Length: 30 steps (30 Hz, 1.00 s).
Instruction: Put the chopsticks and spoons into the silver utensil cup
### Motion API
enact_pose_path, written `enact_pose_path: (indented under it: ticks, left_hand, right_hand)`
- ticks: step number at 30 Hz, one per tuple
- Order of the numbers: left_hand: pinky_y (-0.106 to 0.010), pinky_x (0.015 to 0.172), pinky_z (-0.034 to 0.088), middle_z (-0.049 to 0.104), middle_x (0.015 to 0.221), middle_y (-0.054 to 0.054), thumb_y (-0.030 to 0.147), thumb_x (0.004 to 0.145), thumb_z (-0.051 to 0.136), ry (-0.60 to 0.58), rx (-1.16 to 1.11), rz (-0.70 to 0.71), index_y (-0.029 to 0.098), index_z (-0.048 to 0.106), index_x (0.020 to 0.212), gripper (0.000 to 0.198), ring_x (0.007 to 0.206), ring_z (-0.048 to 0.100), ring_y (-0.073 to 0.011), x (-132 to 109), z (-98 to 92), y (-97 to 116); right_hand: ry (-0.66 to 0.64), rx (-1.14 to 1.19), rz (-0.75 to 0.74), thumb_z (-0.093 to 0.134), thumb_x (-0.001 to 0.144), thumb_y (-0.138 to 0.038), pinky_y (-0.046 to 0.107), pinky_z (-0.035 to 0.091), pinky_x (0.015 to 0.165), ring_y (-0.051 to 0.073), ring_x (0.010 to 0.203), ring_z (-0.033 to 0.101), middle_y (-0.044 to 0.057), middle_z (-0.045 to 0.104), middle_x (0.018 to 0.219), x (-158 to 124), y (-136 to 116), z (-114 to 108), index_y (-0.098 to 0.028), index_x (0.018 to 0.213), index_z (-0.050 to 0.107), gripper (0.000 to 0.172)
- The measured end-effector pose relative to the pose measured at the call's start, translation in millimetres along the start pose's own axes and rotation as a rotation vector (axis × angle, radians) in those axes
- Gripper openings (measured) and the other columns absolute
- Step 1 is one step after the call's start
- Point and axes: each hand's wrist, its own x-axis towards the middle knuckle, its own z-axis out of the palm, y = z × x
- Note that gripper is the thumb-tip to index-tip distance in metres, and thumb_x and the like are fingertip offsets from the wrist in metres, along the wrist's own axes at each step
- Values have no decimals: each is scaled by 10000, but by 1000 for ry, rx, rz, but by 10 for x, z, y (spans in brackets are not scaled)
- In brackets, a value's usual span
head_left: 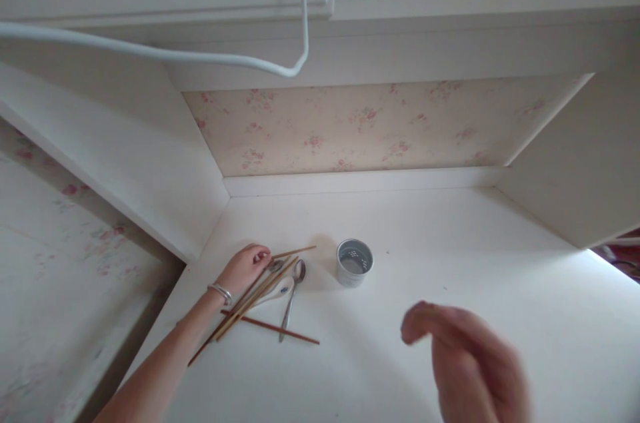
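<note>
My left hand (245,271), with a bracelet at its wrist, is by a loose pile of utensils. Its fingers are curled closed around the end of a light wooden chopstick (299,251). Under and beside it lie several more chopsticks (254,303), a metal spoon (290,303), a white ceramic spoon (280,290) with a blue mark, and another metal spoon (275,266) partly covered. A grey metal cup (354,264) with holes in its bottom stands upright to the right of the pile. My right hand (467,360), slightly blurred, hovers at the lower right, fingers bent, nothing visible in it.
All these things rest on a white tabletop (400,216) closed in by side panels and a floral-papered back wall (345,126). Overhead, a white shelf (450,6) holds clear plastic items, and a white cable (225,58) hangs across the upper left.
</note>
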Motion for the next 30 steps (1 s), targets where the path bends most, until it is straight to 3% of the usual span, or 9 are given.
enact_pose_path:
  ticks: [3, 7, 10, 13, 17, 20, 23, 26, 30]
  left_hand:
    - [-285, 814, 449, 646, 928, -55, 403, 842, 463, -44, 131, 109, 193, 653, 946, 302, 853, 594, -179, 206, 52, 70]
    - [-295, 887, 416, 637, 974, -68, 329, 831, 476, -171, 334, 189, 195, 655, 964, 260, 940, 579, -192, 412, 138, 114]
    - [-309, 859, 421, 640, 988, -71, 304, 803, 505, -274, 432, 199, 210, 660, 949, 232, 962, 581, -213, 511, 189, 104]
    - [-312, 783, 436, 654, 914, -65, 284, 773, 536, -322, 448, 202, 218, 668, 865, 173, 891, 601, -225, 571, 230, 98]
    - [-303, 736, 434, 656, 852, -72, 244, 781, 518, -325, 447, 199, 198, 658, 796, 148, 820, 607, -219, 624, 246, 111]
    - [-313, 780, 428, 644, 901, -98, 216, 845, 411, -265, 444, 200, 175, 639, 876, 233, 857, 598, -217, 675, 167, 170]
    - [-339, 824, 431, 622, 967, -113, 235, 896, 312, -70, 363, 213, 153, 596, 992, 312, 903, 584, -221, 733, -6, 368]
    - [-337, 829, 460, 615, 967, -80, 316, 896, 358, 143, 98, 216, 159, 554, 1098, 322, 873, 592, -195, 743, -199, 750]
    - [-314, 740, 519, 590, 862, -29, 392, 891, 422, 124, -440, 223, 161, 514, 1170, 374, 727, 606, -135, 644, -305, 1357]
  right_hand:
    - [33, -24, 274, 468, 914, -354, 280, 470, 619, 148, 648, 573, 21, 615, 725, 355, 255, 217, -204, 1083, 558, 243]
    - [126, -61, 556, 453, 878, -492, 263, 434, 545, 145, 558, 522, 1, 579, 650, 197, 780, 264, -181, 1017, 556, 356]
    - [58, -139, 596, 455, 856, -529, 265, 429, 576, 153, 579, 527, -7, 570, 633, -46, 1006, 212, -189, 1018, 572, 395]
    - [-8, -160, 601, 431, 861, -540, 261, 428, 593, 156, 602, 537, -9, 572, 643, -120, 1043, 201, -196, 1035, 575, 411]
    - [-56, -174, 614, 405, 868, -551, 257, 429, 592, 159, 611, 549, -2, 586, 659, -60, 1014, 233, -196, 1046, 576, 432]
    - [-72, -184, 606, 393, 879, -538, 260, 432, 601, 161, 611, 554, 0, 588, 660, -44, 1004, 238, -194, 1055, 576, 427]
    - [-65, -192, 600, 387, 884, -526, 262, 433, 595, 163, 604, 558, 2, 592, 660, -47, 998, 236, -194, 1058, 579, 421]
    - [-59, -209, 591, 391, 881, -521, 262, 435, 594, 168, 611, 569, 7, 600, 658, -34, 996, 246, -194, 1050, 585, 417]
    - [-71, -239, 570, 386, 891, -498, 253, 428, 600, 162, 617, 570, 2, 599, 659, -13, 990, 265, -199, 1056, 579, 392]
